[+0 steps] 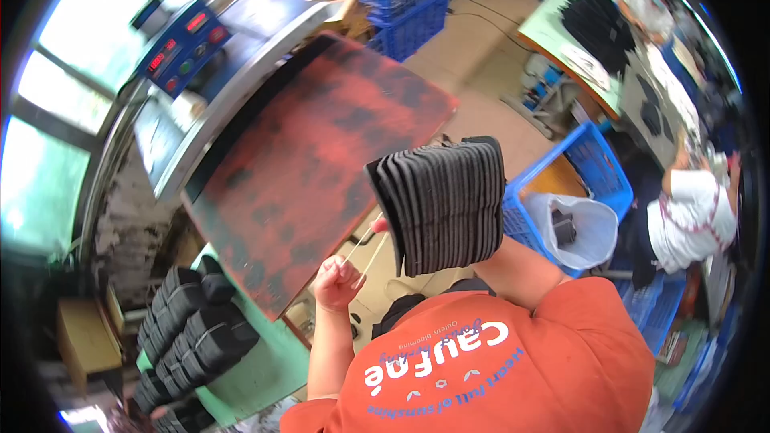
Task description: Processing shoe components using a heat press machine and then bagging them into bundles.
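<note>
Black bundles (196, 333) are lying at eight o'clock, apparently finished; a black stack (445, 208), just off centre toward three, is seemingly awaiting banding. At seven, the left hand (338, 282) is gripping a stretched band (372, 258); the right hand (379, 225) is mostly hiding, grip unclear.

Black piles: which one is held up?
The ribbed pile in front of the orange shirt, with the left hand gripping a pale band beside it; the other piles rest on tables.

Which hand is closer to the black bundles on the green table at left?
Left. The left hand is right of the black bundles; the right hand is farther right, mostly hidden by the black pad stack.
</note>
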